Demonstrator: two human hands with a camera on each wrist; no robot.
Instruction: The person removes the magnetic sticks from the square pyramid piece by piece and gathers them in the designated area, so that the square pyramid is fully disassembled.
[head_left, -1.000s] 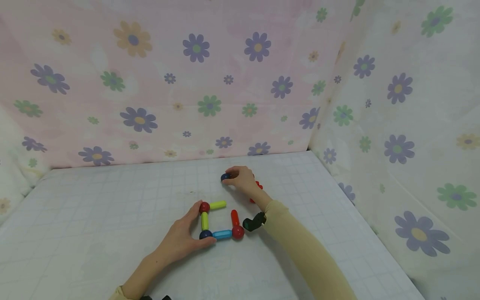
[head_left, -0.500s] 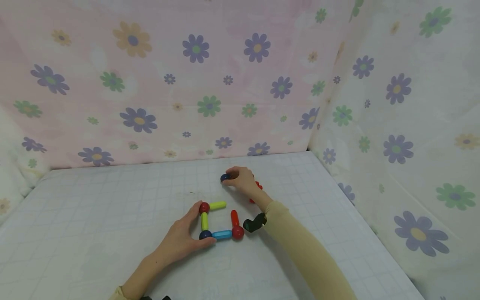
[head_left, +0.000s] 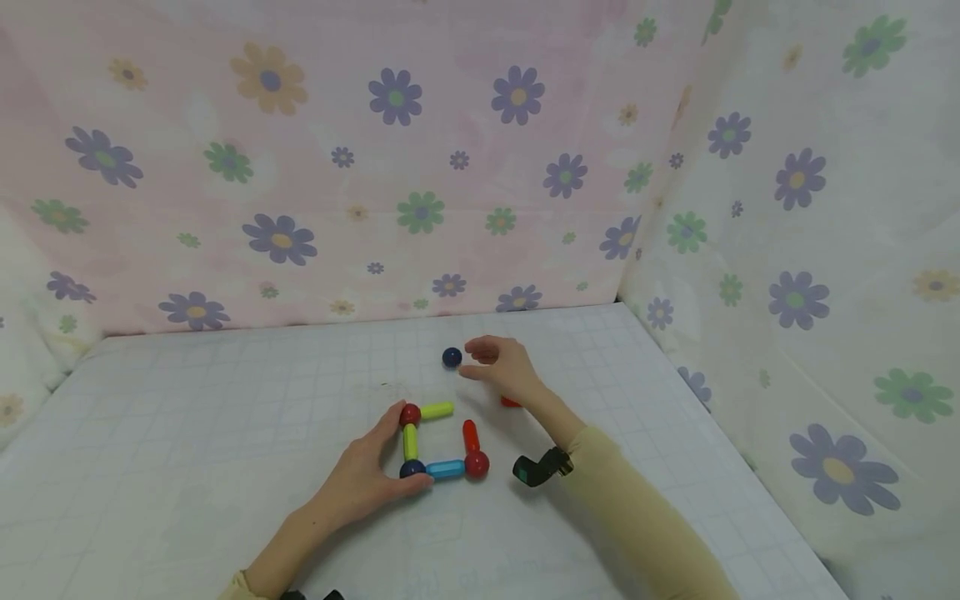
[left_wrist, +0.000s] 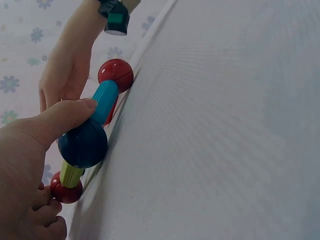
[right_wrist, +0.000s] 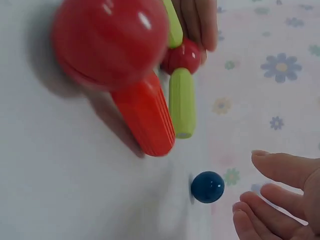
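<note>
On the white table lies an unclosed square of ball-and-stick building toy pieces. Its parts are a red ball point(head_left: 410, 415), two lime sticks point(head_left: 437, 410), a dark blue ball point(left_wrist: 83, 144), a light blue stick point(head_left: 446, 469), another red ball point(head_left: 477, 465) and a red stick point(right_wrist: 144, 116). My left hand point(head_left: 369, 472) holds this square along its left side, thumb over the dark blue corner and fingers around the far red ball. A loose dark blue ball point(head_left: 452, 357) rests farther back. Just right of it, my right hand point(head_left: 504, 367) is spread, with nothing between thumb and fingers.
Another red piece point(head_left: 512, 402) lies partly hidden beneath my right hand. Flower-patterned cloth point(head_left: 345, 183) hangs behind the table point(head_left: 187, 450) and along its right side. A dark device point(head_left: 543, 467) is strapped to my right wrist.
My right hand has let go of the loose dark blue ball and drawn back to the right. The ball stays where it was. My left hand and the square have not moved.
</note>
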